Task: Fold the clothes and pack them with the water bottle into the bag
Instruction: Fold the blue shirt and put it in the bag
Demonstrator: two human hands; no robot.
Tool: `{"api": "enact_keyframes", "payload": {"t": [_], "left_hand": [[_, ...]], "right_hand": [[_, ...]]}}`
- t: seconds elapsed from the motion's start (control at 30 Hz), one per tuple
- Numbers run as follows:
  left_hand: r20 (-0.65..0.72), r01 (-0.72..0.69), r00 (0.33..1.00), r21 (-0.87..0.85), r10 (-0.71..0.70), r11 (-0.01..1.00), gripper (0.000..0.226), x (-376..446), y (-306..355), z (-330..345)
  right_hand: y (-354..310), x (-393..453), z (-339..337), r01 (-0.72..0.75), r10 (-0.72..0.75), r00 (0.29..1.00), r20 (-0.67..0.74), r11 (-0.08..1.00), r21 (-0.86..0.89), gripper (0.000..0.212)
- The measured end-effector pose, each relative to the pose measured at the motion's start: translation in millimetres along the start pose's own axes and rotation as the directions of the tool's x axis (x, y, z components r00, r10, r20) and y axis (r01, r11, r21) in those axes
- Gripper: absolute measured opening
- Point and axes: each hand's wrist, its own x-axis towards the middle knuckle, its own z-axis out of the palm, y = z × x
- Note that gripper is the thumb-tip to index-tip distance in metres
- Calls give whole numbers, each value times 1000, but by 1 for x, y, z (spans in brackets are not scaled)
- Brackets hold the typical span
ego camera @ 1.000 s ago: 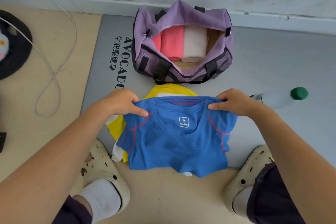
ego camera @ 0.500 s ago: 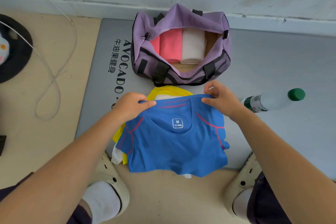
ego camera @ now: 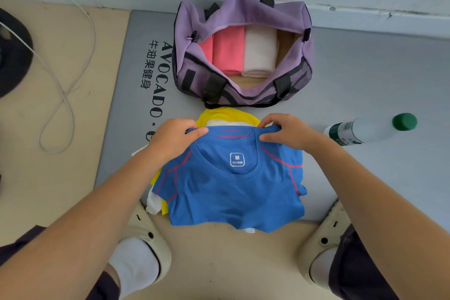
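Step in hand: folding the blue shirt [ego camera: 233,190], which lies face up on top of a yellow garment [ego camera: 226,115] and a white one [ego camera: 153,204], at the near edge of the grey mat [ego camera: 365,75]. The left hand [ego camera: 174,135] pinches the collar edge at one shoulder, thumb on top of the cloth; the right hand [ego camera: 287,130] pinches the opposite shoulder likewise. Both grips are narrow and closed on fabric. The bag [ego camera: 243,56] stands open just beyond the pile, holding two pink folded pieces and a cream one side by side, with bare floor showing at its right end. The bottle [ego camera: 370,128] lies on its side on the mat, right of the pile, not yet packed. Judgement: packing is part done; the next move calls for bringing the sleeves and sides inward to make a narrow strip, then folding it to match the width of the free slot in the bag. Against the earlier frames, the hands have drawn closer together, from the outer shoulders toward the neckline, and the shirt top has bunched narrower.
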Motion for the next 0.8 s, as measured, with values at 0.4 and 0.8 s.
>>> {"api": "enact_keyframes", "payload": {"t": [0.4,0.8], "left_hand": [[20,25,1000,2,-25,1000,49,0,-5,2],[24,43,999,0,-43,999,47,0,-5,4]], "right_hand": [[6,3,7,13,4,996,-90,983,184,28],[7,1,2,34,-33,999,-10,992,125,20]]}}
